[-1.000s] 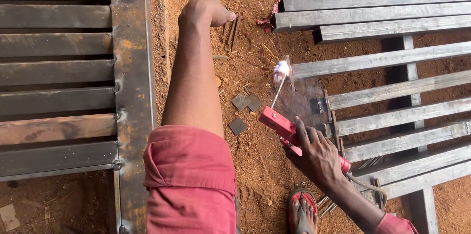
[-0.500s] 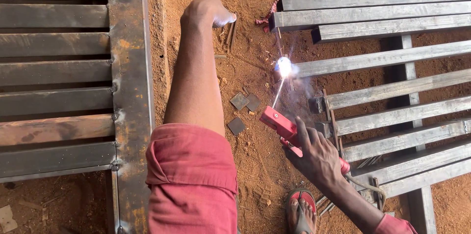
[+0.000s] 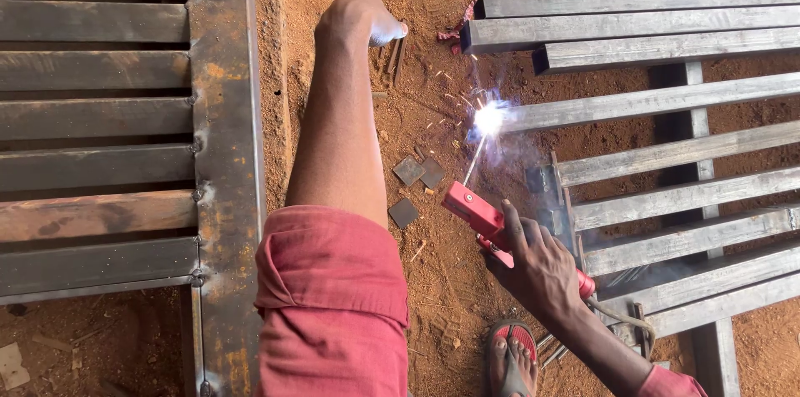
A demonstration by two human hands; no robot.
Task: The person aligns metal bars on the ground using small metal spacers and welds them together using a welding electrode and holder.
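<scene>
My right hand (image 3: 537, 268) grips a red electrode holder (image 3: 479, 214) low on the right. Its thin rod (image 3: 475, 165) slants up to a bright white arc (image 3: 489, 118) at the left end of a grey steel bar (image 3: 650, 101). Sparks and pale smoke spread around that point. My left arm, in a rolled red sleeve (image 3: 333, 297), stretches up the middle. My left hand (image 3: 360, 20) rests curled on the red dirt beside a few loose rods (image 3: 397, 55); nothing shows in it.
A rusty steel gate frame (image 3: 221, 155) with flat slats fills the left. Several grey bars (image 3: 667, 197) lie across two cross rails on the right. Small square metal plates (image 3: 417, 172) lie on the dirt. A foot in a red sandal (image 3: 512, 355) stands at the bottom.
The arc has flared from a small glow into a bright flash with flying sparks. My right hand and holder have stayed almost in place; my left hand has not moved.
</scene>
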